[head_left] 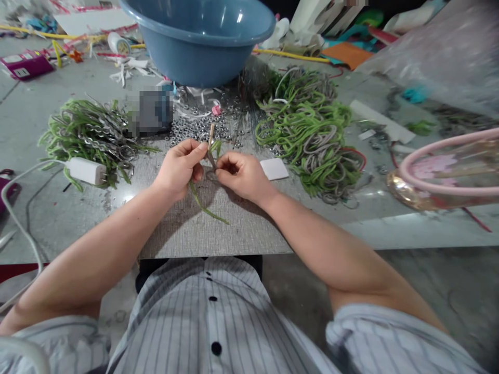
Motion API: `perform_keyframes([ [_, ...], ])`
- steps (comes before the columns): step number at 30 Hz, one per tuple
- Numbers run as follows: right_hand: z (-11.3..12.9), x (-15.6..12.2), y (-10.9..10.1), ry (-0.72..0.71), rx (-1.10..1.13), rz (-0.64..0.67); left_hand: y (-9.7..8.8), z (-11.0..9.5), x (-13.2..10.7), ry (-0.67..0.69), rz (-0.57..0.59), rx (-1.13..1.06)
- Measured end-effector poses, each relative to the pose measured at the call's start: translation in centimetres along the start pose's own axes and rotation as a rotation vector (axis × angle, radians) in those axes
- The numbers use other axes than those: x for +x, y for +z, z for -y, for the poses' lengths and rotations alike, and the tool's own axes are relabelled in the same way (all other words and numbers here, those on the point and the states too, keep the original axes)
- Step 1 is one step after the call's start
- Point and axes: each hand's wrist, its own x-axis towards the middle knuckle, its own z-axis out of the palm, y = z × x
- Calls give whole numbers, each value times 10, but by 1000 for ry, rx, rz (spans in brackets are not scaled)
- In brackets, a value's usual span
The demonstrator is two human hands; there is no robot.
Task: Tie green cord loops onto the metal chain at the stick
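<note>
Between my two hands is a green and grey cord (210,212), its green tail hanging down toward the table's front. My left hand (182,165) pinches the cord together with a thin wooden stick (211,134) that points upward. The fingers of my right hand (242,174) close on the grey part of the same cord, close beside the left fingertips. Many small silver rings (195,127) are scattered just beyond my hands. To the right lies a heap of green and grey cords (312,124). On the left is a bundle of green cords with metal chains (86,127).
A big blue basin (198,52) stands at the back. A white charger plug (86,170) with its cable is on the left. A white square piece (274,169) lies right of my hand. A clear bag with a pink handle (448,171) is far right.
</note>
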Motion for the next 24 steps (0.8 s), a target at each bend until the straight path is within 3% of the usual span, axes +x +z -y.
perform_keyframes([
  [5,6,-5,-3,-226,-150,-13,-2,2,2,56,-17,19],
  [12,15,-11,-4,-352,-221,85,-3,0,2,60,-69,62],
  [16,17,-13,-6,-402,-174,78,-2,-1,1,46,-64,50],
  [19,18,-13,-7,-287,-70,147,-3,0,1,38,-56,46],
  [24,18,-11,-11,98,275,373,-3,-3,2,47,-92,36],
])
